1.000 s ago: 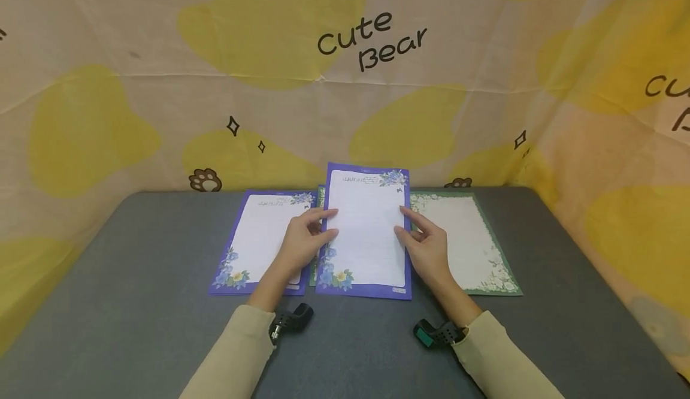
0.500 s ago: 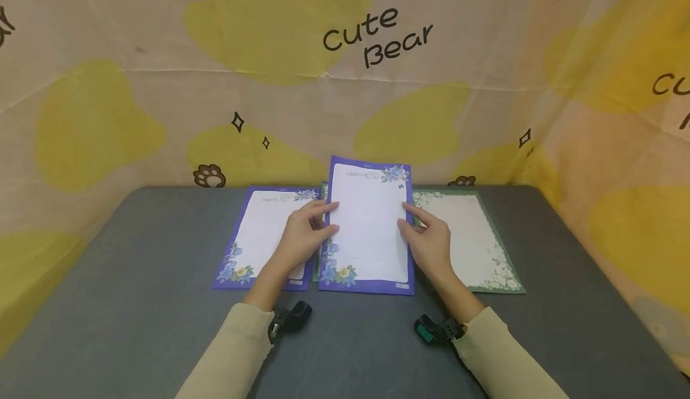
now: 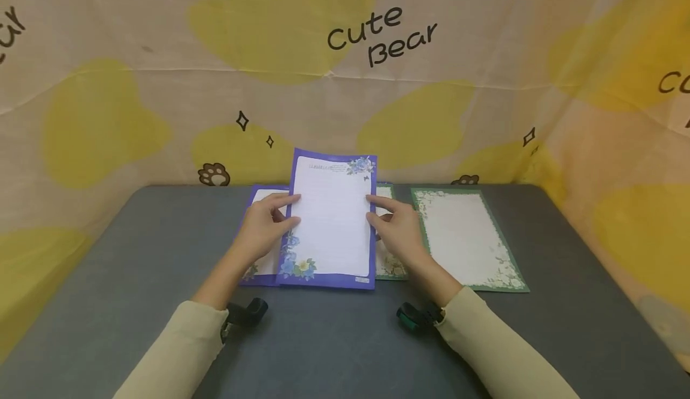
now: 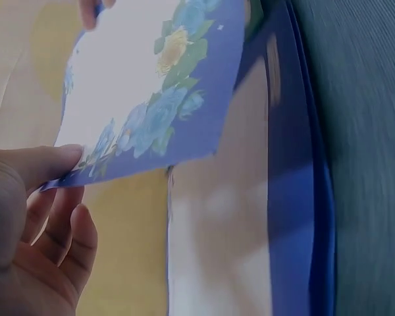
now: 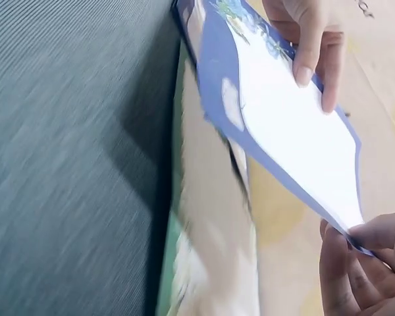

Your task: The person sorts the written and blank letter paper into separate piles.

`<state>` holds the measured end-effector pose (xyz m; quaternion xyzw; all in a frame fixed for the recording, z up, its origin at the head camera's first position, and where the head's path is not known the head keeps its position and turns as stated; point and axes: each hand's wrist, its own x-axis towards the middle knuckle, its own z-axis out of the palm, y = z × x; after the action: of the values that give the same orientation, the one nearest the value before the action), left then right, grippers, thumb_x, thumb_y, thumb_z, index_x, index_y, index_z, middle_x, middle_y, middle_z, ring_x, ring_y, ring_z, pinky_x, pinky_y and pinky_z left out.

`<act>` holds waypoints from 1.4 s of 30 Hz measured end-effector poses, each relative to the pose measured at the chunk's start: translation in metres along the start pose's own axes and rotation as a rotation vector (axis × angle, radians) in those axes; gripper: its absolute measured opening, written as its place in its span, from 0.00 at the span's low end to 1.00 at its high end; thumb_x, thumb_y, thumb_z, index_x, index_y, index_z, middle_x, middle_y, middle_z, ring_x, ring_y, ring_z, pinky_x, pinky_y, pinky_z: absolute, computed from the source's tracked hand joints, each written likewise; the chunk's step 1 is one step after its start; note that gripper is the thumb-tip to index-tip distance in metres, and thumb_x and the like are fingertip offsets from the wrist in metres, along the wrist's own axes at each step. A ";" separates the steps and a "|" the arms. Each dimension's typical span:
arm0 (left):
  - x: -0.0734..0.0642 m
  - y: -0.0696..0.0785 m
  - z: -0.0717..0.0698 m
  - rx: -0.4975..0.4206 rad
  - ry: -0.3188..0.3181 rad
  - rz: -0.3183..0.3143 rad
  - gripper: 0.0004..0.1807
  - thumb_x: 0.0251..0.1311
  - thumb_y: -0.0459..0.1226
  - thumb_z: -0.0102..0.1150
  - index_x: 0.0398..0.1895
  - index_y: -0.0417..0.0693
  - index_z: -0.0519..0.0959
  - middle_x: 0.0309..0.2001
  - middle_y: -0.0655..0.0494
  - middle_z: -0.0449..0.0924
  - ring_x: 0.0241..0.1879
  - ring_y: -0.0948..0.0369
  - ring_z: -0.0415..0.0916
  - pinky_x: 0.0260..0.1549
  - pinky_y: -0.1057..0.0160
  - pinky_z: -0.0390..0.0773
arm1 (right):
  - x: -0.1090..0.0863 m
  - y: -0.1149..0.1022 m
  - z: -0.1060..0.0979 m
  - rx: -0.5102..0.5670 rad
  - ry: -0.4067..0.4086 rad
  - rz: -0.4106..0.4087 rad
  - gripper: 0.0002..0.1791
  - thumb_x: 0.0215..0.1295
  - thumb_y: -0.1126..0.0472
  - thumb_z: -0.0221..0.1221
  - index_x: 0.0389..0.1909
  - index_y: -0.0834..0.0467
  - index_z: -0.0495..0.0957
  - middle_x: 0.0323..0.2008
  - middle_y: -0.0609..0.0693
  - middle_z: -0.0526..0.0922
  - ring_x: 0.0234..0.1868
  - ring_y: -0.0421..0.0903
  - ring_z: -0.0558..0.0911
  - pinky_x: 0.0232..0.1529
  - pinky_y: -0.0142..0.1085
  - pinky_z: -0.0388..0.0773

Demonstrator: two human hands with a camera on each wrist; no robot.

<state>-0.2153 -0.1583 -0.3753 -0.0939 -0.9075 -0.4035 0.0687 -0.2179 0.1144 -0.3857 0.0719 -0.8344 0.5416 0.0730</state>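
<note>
A purple-bordered sheet of floral paper [image 3: 331,225] is held up above the table between both hands. My left hand [image 3: 260,226] pinches its left edge between thumb and fingers, which the left wrist view shows closely. On the opposite edge, my right hand [image 3: 400,231] pinches the sheet the same way. Beneath and to the left lies another purple-bordered paper [image 3: 264,270], partly covered by the raised sheet and the left hand. A green-bordered paper [image 3: 392,267] shows behind the right side of the raised sheet, mostly hidden.
Farther right, a second green-bordered paper [image 3: 463,237] lies flat on the dark grey table [image 3: 329,339]. A yellow-patterned cloth [image 3: 302,105] hangs behind the table's back edge. Each wrist wears a black band.
Both hands have carried the raised purple-bordered sheet to the left, over the purple paper lying there. More of the green-bordered papers on the right is now uncovered.
</note>
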 end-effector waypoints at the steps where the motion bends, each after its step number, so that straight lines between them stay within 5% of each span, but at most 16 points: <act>1: -0.001 -0.003 -0.005 0.007 0.005 -0.003 0.26 0.62 0.32 0.67 0.65 0.47 0.78 0.69 0.42 0.74 0.33 0.58 0.73 0.27 0.70 0.74 | 0.001 -0.003 0.004 -0.002 -0.020 -0.011 0.21 0.68 0.65 0.62 0.61 0.54 0.81 0.53 0.58 0.87 0.19 0.45 0.84 0.21 0.37 0.81; 7: -0.006 -0.020 -0.032 0.054 0.020 -0.023 0.26 0.62 0.31 0.66 0.65 0.44 0.78 0.68 0.38 0.73 0.31 0.57 0.72 0.25 0.71 0.72 | 0.009 -0.019 0.028 -0.029 -0.129 -0.026 0.24 0.66 0.67 0.61 0.63 0.53 0.80 0.62 0.57 0.82 0.24 0.49 0.88 0.18 0.33 0.75; 12: -0.006 -0.035 -0.047 0.118 0.018 -0.037 0.25 0.63 0.31 0.66 0.64 0.41 0.78 0.57 0.39 0.80 0.29 0.57 0.69 0.23 0.69 0.70 | 0.016 -0.026 0.051 -0.042 -0.186 0.010 0.25 0.65 0.68 0.61 0.64 0.53 0.79 0.65 0.57 0.80 0.25 0.52 0.88 0.17 0.28 0.71; 17: -0.002 -0.047 -0.055 0.166 -0.001 -0.062 0.25 0.63 0.30 0.65 0.64 0.38 0.77 0.54 0.37 0.81 0.29 0.55 0.69 0.23 0.68 0.70 | 0.023 -0.026 0.070 -0.020 -0.210 0.036 0.26 0.64 0.69 0.61 0.63 0.55 0.79 0.64 0.59 0.80 0.26 0.56 0.88 0.18 0.28 0.73; 21: -0.001 -0.056 -0.058 0.178 -0.006 -0.076 0.25 0.62 0.30 0.64 0.64 0.36 0.77 0.55 0.35 0.80 0.29 0.55 0.69 0.23 0.66 0.70 | 0.029 -0.027 0.083 -0.061 -0.224 0.052 0.25 0.63 0.69 0.62 0.62 0.56 0.80 0.60 0.59 0.83 0.17 0.49 0.82 0.17 0.28 0.76; 25: 0.001 -0.067 -0.060 0.194 -0.012 -0.094 0.24 0.62 0.30 0.64 0.63 0.35 0.78 0.34 0.41 0.79 0.23 0.58 0.66 0.19 0.65 0.68 | 0.034 -0.024 0.095 -0.144 -0.250 0.076 0.24 0.63 0.68 0.63 0.62 0.57 0.80 0.57 0.60 0.84 0.12 0.38 0.71 0.17 0.27 0.75; 29: 0.003 -0.077 -0.057 0.208 -0.054 -0.129 0.24 0.62 0.30 0.64 0.63 0.35 0.78 0.20 0.51 0.69 0.19 0.61 0.63 0.17 0.64 0.66 | 0.035 -0.019 0.104 -0.204 -0.290 0.094 0.24 0.64 0.68 0.63 0.62 0.60 0.80 0.60 0.63 0.82 0.11 0.36 0.72 0.18 0.26 0.76; 35: 0.005 -0.085 -0.051 0.246 -0.099 -0.137 0.24 0.63 0.32 0.63 0.62 0.34 0.78 0.34 0.42 0.79 0.25 0.59 0.69 0.24 0.64 0.69 | 0.034 -0.019 0.108 -0.266 -0.283 0.062 0.23 0.62 0.69 0.64 0.60 0.63 0.80 0.59 0.65 0.82 0.12 0.43 0.80 0.16 0.28 0.77; 42: 0.006 -0.087 -0.050 0.327 -0.125 -0.145 0.24 0.65 0.35 0.63 0.62 0.35 0.78 0.49 0.35 0.82 0.36 0.52 0.73 0.37 0.52 0.76 | 0.035 -0.026 0.113 -0.545 -0.275 0.001 0.22 0.62 0.65 0.63 0.59 0.57 0.82 0.57 0.55 0.86 0.42 0.49 0.87 0.28 0.35 0.81</act>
<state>-0.2385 -0.2517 -0.4039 -0.0408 -0.9679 -0.2481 -0.0024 -0.2519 -0.0006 -0.4003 0.1216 -0.9510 0.2831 -0.0243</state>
